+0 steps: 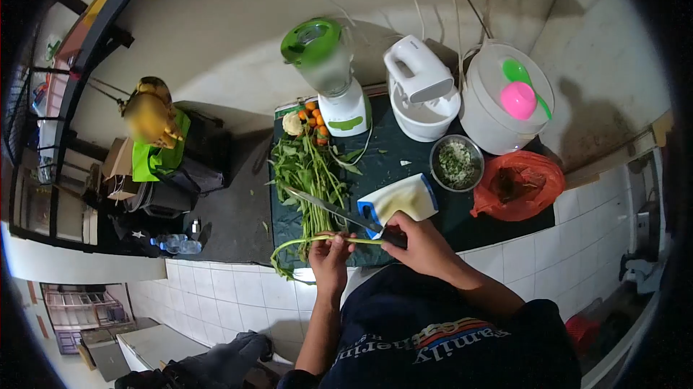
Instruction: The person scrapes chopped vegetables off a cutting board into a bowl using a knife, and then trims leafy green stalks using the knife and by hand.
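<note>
My left hand pinches a long green stem near the front edge of the dark green table cover. The stem's left end curves down to the edge, and its other end reaches my right hand. That hand is closed round the black handle of a knife, whose blade points up and left over a heap of leafy greens. Just beyond my right hand lies a white cutting board with blue ends.
Behind stand a blender, a hand mixer on its bowl and a white rice cooker. At right are a metal bowl of chopped greens and a red plastic bag. Water bottles lie at left.
</note>
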### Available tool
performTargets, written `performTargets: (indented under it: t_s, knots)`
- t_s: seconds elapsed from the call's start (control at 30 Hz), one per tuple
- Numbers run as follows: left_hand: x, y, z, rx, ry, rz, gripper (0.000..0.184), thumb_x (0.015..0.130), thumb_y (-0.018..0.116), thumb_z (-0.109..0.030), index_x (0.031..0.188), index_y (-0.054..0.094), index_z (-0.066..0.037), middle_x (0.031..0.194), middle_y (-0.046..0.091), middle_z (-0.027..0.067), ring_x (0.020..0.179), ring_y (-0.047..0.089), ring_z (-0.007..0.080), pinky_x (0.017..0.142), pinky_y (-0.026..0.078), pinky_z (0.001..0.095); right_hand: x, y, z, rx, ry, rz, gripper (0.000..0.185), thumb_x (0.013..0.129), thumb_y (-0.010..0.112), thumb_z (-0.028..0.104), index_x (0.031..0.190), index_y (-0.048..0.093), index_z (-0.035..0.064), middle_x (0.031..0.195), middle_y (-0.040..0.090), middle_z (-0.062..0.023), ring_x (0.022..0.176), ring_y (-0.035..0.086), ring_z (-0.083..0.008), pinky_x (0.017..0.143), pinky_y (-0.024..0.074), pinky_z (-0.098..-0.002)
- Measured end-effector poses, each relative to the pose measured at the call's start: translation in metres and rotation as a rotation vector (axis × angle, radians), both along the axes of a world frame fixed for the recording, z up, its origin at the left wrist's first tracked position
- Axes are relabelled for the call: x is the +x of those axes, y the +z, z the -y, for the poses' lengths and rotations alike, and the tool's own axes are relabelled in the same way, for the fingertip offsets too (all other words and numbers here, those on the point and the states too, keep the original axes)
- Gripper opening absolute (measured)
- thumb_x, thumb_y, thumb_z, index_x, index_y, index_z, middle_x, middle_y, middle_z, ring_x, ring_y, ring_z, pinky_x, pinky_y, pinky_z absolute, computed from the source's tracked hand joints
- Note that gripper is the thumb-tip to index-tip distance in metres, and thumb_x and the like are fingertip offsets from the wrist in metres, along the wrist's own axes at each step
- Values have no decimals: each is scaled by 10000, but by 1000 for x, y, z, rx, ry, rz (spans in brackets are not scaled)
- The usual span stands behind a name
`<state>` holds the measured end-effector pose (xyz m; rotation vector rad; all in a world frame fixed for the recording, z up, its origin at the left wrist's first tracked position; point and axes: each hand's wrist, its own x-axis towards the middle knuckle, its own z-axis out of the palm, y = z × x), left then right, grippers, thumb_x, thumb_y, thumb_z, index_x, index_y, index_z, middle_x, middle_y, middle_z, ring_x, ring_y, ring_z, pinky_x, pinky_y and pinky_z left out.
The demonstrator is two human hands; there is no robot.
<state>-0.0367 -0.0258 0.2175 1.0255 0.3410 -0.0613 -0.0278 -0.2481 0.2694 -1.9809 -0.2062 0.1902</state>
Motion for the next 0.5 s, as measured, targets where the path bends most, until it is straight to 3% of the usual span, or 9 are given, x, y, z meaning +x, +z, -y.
performTargets:
  t_s: [0.07, 0.17, 0.2, 0.27, 0.3, 0.37, 0.4, 0.47, 0.5]
  knots:
    - [5, -2, 5, 67, -9, 2, 178, 1006, 631, -203, 1010, 579, -33, 965, 698, 133, 891, 709, 241, 727, 578, 311, 4, 5, 6, -2, -27, 9, 311, 844, 775, 112, 1038, 554, 11, 849, 707, -130, 818, 731, -268, 752, 556, -362]
    - [18, 10, -5, 277, -467, -282, 444, 1058, 493, -418, 980, 621, 0, 849, 716, 126, 738, 706, 193, 660, 562, 287, 16, 17, 17, 9, -26, -56, 329, 843, 761, 139, 1064, 547, 19, 884, 721, -196, 860, 720, -381, 720, 560, -436]
    - [21, 18, -11, 321, -609, -364, 440, 1042, 538, -412, 1018, 627, 18, 845, 715, 136, 722, 697, 174, 636, 551, 282, 21, 20, 22, -11, -36, -51, 328, 844, 759, 135, 1064, 547, 17, 881, 722, -195, 860, 722, -377, 719, 561, -432]
    - [23, 16, -10, 855, -625, -259, 367, 999, 633, -348, 1073, 634, 12, 821, 713, 132, 702, 703, 208, 604, 546, 302, 26, 21, 29, -33, -56, -40, 326, 845, 758, 130, 1064, 546, 15, 878, 723, -195, 860, 724, -374, 717, 561, -428]
    - [27, 22, -5, 855, -629, -252, 367, 999, 633, -348, 1073, 634, 12, 821, 713, 132, 702, 703, 208, 604, 546, 302, 29, 20, 33, -29, -63, -20, 324, 844, 760, 131, 1059, 548, 12, 877, 724, -195, 860, 728, -362, 716, 562, -422]
    - [31, 42, 8, 1333, -366, 237, 320, 919, 733, -239, 1122, 644, -10, 953, 704, 166, 859, 714, 288, 717, 555, 352, 32, 10, 37, 38, -74, 11, 316, 843, 768, 142, 1038, 559, 9, 847, 719, -176, 809, 738, -320, 694, 551, -393]
    - [34, 38, 10, 1335, -367, 233, 320, 919, 733, -239, 1122, 644, -10, 953, 704, 166, 859, 714, 288, 717, 555, 352, 31, 11, 37, 40, -72, 8, 316, 843, 768, 142, 1038, 559, 9, 847, 719, -176, 809, 738, -320, 694, 551, -393]
    - [45, 22, 9, 1314, -476, 518, 312, 883, 750, -182, 1145, 658, -41, 1184, 652, 184, 1085, 646, 347, 927, 505, 418, 31, 14, 38, 62, -114, -47, 312, 840, 777, 151, 1025, 567, 12, 810, 708, -151, 759, 728, -299, 666, 532, -375]
    - [49, 17, 9, 1172, -569, 463, 344, 859, 761, -141, 1177, 655, -62, 1329, 568, 179, 1226, 560, 347, 1016, 453, 428, 32, 12, 36, 98, -147, -1, 315, 841, 779, 158, 1028, 567, 18, 795, 697, -141, 736, 718, -286, 647, 518, -371]
